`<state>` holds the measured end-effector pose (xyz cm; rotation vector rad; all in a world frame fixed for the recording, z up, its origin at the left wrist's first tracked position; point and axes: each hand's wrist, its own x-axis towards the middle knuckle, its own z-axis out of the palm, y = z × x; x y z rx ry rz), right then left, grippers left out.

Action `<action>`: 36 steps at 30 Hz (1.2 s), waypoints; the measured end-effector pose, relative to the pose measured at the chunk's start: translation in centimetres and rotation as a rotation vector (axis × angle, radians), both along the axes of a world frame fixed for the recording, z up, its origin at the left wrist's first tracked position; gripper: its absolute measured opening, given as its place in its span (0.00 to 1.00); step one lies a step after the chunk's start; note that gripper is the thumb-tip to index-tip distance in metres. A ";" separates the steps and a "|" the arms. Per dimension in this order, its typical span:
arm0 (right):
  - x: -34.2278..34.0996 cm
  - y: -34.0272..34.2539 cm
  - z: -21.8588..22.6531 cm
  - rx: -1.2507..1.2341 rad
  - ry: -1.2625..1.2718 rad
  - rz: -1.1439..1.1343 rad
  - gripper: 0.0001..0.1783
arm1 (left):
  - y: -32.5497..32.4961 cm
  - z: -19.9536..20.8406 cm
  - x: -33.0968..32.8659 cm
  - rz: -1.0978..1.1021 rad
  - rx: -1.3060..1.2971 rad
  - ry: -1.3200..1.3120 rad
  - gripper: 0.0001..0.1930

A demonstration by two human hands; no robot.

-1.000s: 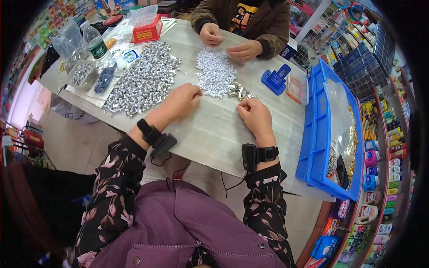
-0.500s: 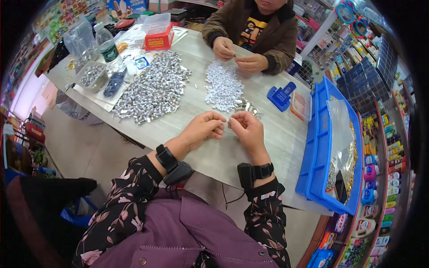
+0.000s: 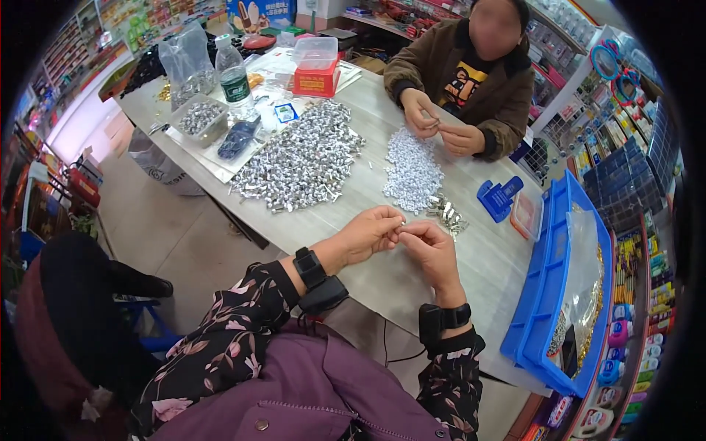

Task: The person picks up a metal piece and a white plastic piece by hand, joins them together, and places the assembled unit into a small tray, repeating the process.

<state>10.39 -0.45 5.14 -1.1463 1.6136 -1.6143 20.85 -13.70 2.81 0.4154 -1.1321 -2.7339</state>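
Note:
My left hand (image 3: 365,235) and my right hand (image 3: 432,256) meet above the near side of the table (image 3: 353,184). Fingers on both are pinched together, tip against tip. A tiny pale piece shows between the fingertips, too small to name. Just beyond my hands lies a small heap of shiny metal pieces (image 3: 450,215). Behind it spreads a pile of small white pieces (image 3: 413,173). To the left is a larger pile of small silver-and-white metal parts (image 3: 298,162). Across the table, a co-worker's hands (image 3: 441,131) hold a small thing I cannot make out.
A blue crate (image 3: 526,309) with clear bags stands at the right edge, near a blue plastic holder (image 3: 500,198) and a lidded box (image 3: 527,214). Far left are a tub of metal parts (image 3: 200,120), a water bottle (image 3: 234,77) and a red box (image 3: 317,79).
My fingertips, slightly apart before, now touch each other around the tiny piece. The view has shifted, so the table's things appear further right and lower. The co-worker's hands stay together.

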 end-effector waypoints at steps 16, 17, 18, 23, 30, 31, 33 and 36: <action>0.4 -0.4 -0.4 -0.004 -0.125 -0.062 0.04 | 1.6 -0.8 -0.4 0.179 -0.474 0.056 0.08; 0.8 -0.5 0.0 -0.012 -0.178 -0.059 0.04 | 1.7 -0.9 -0.2 0.187 -0.476 0.056 0.08; 1.0 -0.7 0.2 -0.018 -0.231 -0.057 0.03 | 2.0 -0.9 -0.1 0.234 -0.546 0.061 0.08; -0.5 0.0 -0.4 0.133 -0.194 -0.033 0.05 | 2.5 -0.1 0.6 0.282 -0.887 0.049 0.08; -0.1 0.1 -1.2 0.098 -0.118 -0.004 0.07 | 2.4 -1.1 0.5 0.245 -0.926 0.037 0.10; -0.4 0.2 -1.2 0.106 -0.120 -0.018 0.07 | 2.4 -1.3 0.1 0.187 -0.762 0.049 0.11; -1.5 0.4 -1.7 0.126 0.112 -0.033 0.09 | 2.4 -0.8 -0.6 0.128 -0.582 0.020 0.11; -2.6 0.4 -1.0 0.130 0.255 -0.120 0.12 | -1.2 0.7 0.1 0.208 -0.743 -0.169 0.09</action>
